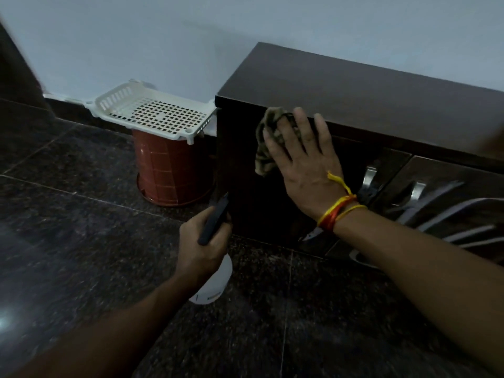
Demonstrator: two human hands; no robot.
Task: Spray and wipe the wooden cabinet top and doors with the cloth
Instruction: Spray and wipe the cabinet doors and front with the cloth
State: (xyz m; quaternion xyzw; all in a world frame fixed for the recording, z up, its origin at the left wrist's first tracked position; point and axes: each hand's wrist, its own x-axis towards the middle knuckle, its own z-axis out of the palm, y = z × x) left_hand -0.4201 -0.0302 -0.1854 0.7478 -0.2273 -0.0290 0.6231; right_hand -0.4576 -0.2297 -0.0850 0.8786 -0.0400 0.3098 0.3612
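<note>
We saw right hand (pixel 302 162) spread flat, pressing cloth (pixel 268 143) against cabinet (pixel 368 91) door; left hand (pixel 201 251) gripped sprayer (pixel 211 289) below cabinet corner.

A white plastic basket (pixel 152 111) with a grid bottom and slotted walls sits on top of a reddish-brown bucket (pixel 170 170) turned upside down, its rim on the floor. Both stand on the left, against the far wall (pixel 136 36), which is pale and plain. A dark skirting strip (pixel 73 109) runs along the wall's foot. The floor (pixel 81 241) is dark, speckled polished stone in large tiles with thin pale joints, and a glare spot shows at its near left edge.
</note>
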